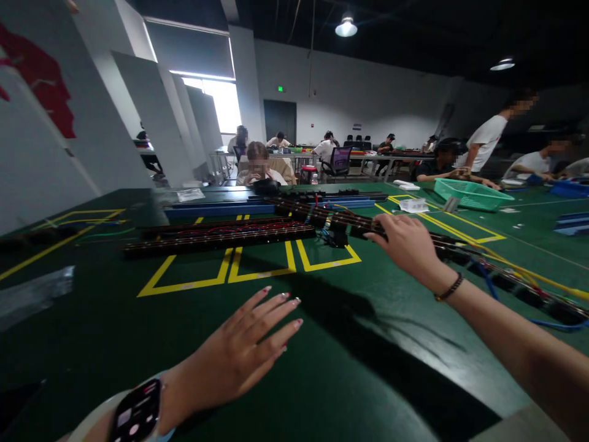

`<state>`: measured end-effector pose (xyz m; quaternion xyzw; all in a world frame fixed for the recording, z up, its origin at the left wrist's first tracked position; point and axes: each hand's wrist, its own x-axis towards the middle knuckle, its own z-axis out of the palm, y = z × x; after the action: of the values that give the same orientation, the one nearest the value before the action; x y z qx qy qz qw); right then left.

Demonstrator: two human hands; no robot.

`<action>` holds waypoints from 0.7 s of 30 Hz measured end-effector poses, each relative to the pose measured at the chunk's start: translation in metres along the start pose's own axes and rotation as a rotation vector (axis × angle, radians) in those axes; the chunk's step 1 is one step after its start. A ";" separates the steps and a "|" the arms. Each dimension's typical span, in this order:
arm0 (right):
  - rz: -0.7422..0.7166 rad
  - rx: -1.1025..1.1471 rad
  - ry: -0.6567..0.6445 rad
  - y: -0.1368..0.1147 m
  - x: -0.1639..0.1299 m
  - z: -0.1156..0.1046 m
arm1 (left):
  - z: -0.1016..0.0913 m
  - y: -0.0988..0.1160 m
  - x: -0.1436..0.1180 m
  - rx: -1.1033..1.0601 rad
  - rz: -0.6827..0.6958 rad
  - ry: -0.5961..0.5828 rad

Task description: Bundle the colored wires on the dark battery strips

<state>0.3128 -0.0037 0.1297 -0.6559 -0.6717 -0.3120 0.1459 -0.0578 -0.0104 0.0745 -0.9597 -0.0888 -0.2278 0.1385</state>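
Two hands are seen over one green table mat point(368, 368) marked with yellow lines, in a large hall where other people sit at distant tables. One long dark wired strip point(460, 248) is gripped by the right hand point(405, 242), fingers closed over it; its long axis runs from far left to near right, diagonally. Two more strips point(221, 236) lie parallel beyond. One green basket point(472, 194) stands far right. The left hand point(243, 353) is spread open, flat above the mat; one smartwatch point(135, 414) is worn.
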 end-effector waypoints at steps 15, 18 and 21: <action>-0.550 0.557 -0.243 -0.277 0.020 0.056 | 0.012 0.059 0.006 -0.361 -0.047 -0.116; -0.551 0.587 -0.249 -0.302 0.019 0.065 | 0.017 0.061 0.017 -0.392 -0.033 -0.119; -0.561 0.623 -0.271 -0.317 0.020 0.069 | 0.026 0.065 0.030 -0.429 0.006 -0.090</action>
<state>0.0174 0.0711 0.0170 -0.4078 -0.8988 -0.0334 0.1571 -0.0056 -0.0608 0.0517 -0.9766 -0.0416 -0.1981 -0.0724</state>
